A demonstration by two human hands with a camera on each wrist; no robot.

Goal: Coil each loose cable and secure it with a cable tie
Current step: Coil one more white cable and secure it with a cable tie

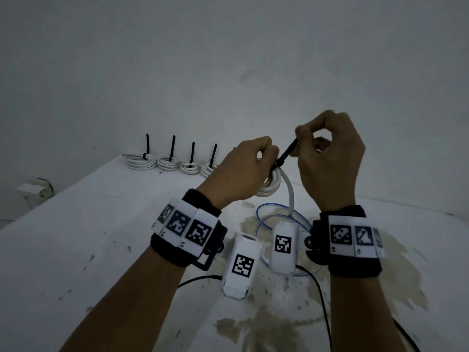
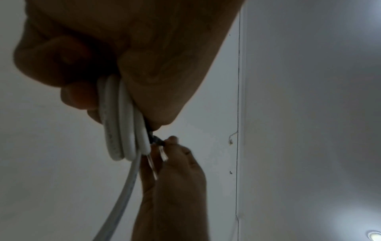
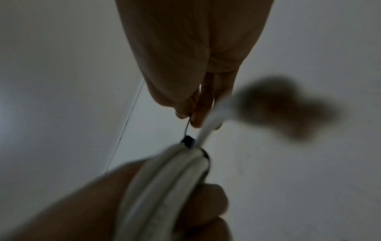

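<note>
Stained white surface (image 1: 76, 237) against bare wall (image 1: 228, 59); left hand (image 1: 241, 171) clutches white coiled cable (image 1: 272, 185), right hand (image 1: 330, 158) pinches black cable tie (image 1: 288, 151).

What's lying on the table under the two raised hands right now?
A loose cable with blue-edged loops lies on the stained table, under the left hand and right hand. The wrist cameras cover part of it, so its ends cannot be seen.

Dim, grainy light; blurred wrist views
</note>
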